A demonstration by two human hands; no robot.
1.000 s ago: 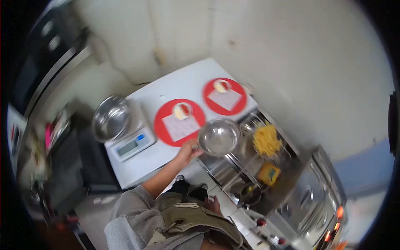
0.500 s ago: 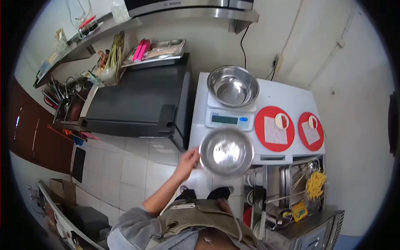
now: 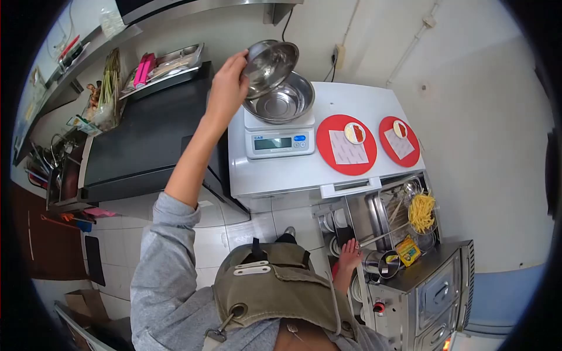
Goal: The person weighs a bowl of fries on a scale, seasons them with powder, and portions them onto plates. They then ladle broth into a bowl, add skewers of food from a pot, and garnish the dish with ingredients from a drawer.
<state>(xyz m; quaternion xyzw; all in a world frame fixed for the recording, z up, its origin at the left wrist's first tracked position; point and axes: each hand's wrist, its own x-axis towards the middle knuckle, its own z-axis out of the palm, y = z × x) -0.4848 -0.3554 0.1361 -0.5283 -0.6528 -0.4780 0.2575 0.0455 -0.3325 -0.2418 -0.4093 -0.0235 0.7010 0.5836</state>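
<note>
My left hand (image 3: 225, 88) is raised and grips the rim of a steel bowl (image 3: 269, 61), tilted on its side. It hangs just above a second steel bowl (image 3: 284, 105) that stands on a white digital scale (image 3: 276, 142). My right hand (image 3: 349, 253) is low at my side, fingers spread, resting by stacked white dishes under the counter and next to a metal cup (image 3: 386, 264). It holds nothing.
The scale stands on a white counter (image 3: 281, 175) with two red plates (image 3: 345, 158) (image 3: 401, 149), each with paper and a small sauce dish. A basket of fries (image 3: 421, 212) sits in the fryer at right. A black griddle (image 3: 146, 140) is at left.
My left hand has lifted the steel bowl from low in front of the counter up over the bowl on the scale and tilted it. The view has swung left.
</note>
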